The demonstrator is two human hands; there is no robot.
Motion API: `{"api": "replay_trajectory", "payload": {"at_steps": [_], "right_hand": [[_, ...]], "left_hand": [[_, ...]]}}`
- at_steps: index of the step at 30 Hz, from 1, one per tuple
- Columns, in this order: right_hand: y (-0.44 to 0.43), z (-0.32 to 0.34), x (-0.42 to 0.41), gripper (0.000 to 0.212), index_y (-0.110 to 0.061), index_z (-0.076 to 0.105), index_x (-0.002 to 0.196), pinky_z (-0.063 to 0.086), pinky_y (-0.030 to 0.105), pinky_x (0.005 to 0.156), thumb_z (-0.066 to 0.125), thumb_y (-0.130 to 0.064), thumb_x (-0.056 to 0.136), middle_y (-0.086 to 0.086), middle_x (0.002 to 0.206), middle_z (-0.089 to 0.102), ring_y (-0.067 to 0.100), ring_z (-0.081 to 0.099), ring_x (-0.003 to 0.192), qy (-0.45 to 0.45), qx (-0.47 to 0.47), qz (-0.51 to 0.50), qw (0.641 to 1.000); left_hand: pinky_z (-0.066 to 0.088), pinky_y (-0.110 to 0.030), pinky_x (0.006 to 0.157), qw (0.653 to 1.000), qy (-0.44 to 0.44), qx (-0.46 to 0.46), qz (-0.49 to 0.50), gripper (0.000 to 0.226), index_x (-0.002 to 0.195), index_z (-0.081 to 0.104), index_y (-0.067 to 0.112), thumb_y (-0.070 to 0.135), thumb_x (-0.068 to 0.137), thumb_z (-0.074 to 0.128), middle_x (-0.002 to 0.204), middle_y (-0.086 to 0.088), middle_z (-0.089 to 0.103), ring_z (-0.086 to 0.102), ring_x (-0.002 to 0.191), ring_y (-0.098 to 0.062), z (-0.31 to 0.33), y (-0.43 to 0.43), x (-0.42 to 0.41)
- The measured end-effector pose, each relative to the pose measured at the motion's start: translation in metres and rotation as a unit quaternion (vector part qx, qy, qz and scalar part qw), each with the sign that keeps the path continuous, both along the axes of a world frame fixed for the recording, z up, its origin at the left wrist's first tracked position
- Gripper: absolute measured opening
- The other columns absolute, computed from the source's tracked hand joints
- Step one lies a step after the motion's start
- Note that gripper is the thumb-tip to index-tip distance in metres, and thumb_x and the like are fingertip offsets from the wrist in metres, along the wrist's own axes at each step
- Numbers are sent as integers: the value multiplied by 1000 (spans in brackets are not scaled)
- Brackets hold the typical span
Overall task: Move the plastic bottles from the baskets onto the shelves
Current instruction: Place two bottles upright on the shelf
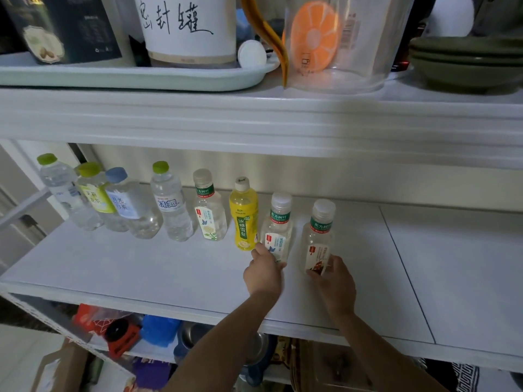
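Observation:
Several plastic bottles stand in a row on the white middle shelf (141,267). My left hand (264,271) grips the base of a clear bottle with a white cap and a blue-butterfly label (278,222). My right hand (334,281) grips the base of the rightmost clear bottle (318,236), which has a white cap and a red label. A yellow bottle (244,216) stands just left of my left hand. Further left stand clear bottles with green caps (171,202) and a blue cap (126,202). No basket is in view.
The top shelf holds a clear jug with an orange slice print (334,43), a white canister (186,29) on a pale tray, and green bowls (467,63). The right part of the middle shelf (452,264) is bare. Below sit a red item, a blue item and metal pots.

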State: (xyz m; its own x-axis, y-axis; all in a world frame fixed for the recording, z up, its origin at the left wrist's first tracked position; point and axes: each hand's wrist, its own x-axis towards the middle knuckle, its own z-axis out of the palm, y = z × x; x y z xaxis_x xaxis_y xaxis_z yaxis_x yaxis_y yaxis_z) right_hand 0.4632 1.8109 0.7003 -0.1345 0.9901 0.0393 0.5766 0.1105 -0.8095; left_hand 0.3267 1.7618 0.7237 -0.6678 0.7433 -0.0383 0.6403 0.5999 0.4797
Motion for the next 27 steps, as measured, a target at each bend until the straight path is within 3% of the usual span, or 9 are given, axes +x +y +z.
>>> {"api": "replay_trajectory", "payload": {"at_steps": [15,22,27], "right_hand": [[39,14,-21,51,-9,51,111,49,31,70,76,-38,77,8,119,63,26,63,105,-112,-26,14,993],[48,17,-27,48,-7,49,111,44,31,69,72,-37,81,11,116,62,28,62,104,-160,-48,16,986],[48,14,-24,46,-6,51,110,39,29,66,69,-38,83,11,112,62,29,60,103,-176,-14,27,984]], "left_hand": [[50,-36,83,999,-16,-14,45,75,137,24,3,44,88,62,128,-10,53,60,112,-26,-2,34,-1],[43,-35,95,997,6,-24,71,79,140,24,1,42,86,64,136,-13,48,46,127,-26,-4,42,4],[36,-37,99,997,-10,-4,78,80,147,16,0,37,91,60,140,-14,45,39,129,-29,-6,35,6]]}}
